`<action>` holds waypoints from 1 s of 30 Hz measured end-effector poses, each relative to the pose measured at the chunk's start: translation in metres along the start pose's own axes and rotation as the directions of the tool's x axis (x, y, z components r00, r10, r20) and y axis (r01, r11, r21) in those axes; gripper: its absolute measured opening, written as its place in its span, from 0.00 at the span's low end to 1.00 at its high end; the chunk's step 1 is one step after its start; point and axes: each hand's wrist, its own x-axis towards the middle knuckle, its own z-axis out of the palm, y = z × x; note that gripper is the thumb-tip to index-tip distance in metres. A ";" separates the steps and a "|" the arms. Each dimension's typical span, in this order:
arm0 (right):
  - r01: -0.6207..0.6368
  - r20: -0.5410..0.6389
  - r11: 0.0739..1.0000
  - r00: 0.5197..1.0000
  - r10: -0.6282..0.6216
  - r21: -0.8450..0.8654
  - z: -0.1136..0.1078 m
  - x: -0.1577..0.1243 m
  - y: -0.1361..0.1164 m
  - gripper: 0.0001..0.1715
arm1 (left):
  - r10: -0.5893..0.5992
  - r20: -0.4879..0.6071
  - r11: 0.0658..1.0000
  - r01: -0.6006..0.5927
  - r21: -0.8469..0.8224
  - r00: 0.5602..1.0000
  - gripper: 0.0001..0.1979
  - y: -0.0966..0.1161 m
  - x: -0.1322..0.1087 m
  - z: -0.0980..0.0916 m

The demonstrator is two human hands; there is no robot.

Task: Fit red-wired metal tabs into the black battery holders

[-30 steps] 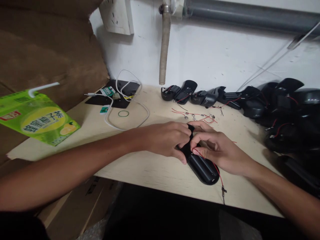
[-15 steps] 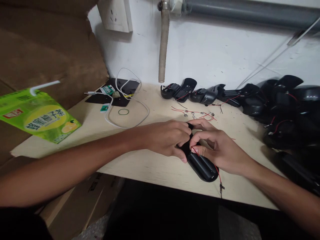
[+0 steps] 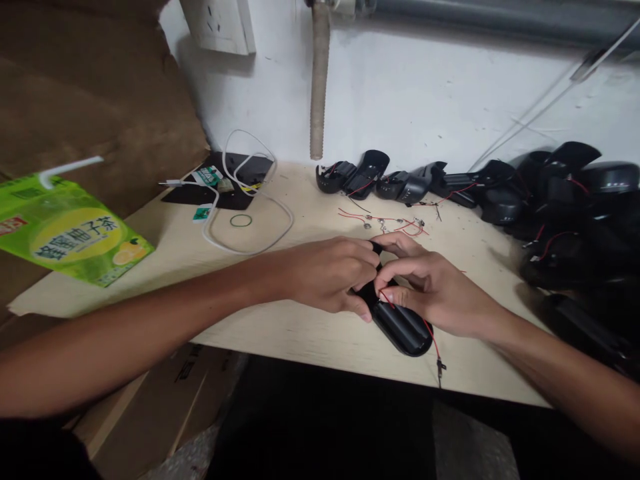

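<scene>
A black plastic housing (image 3: 404,331) with a long rounded end lies on the pale wooden table under both my hands. My left hand (image 3: 340,275) is closed around its far part, thumb along the near side. The thumb and forefinger of my right hand (image 3: 425,287) pinch a red wire (image 3: 431,331) over the housing, while its other fingers rest at the far end. The wire runs out over the housing's right edge to a small metal contact (image 3: 441,367) near the table's front edge. My fingers hide the wire's other end.
Several black housings (image 3: 500,200) are heaped at the right and along the wall. Loose red wires with small metal contacts (image 3: 383,222) lie behind my hands. At left are a green drink carton (image 3: 75,233), a white cable (image 3: 290,223) and a green rubber band (image 3: 241,220).
The whole view has shifted slightly, so things appear a little further left and up. Both hands keep the same hold on the housing and the wire.
</scene>
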 end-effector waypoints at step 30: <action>0.150 -0.139 0.963 0.983 -0.120 0.224 -0.005 -0.001 0.016 0.07 | -0.136 -0.112 0.933 0.089 -0.350 0.984 0.20 -0.011 -0.001 0.002</action>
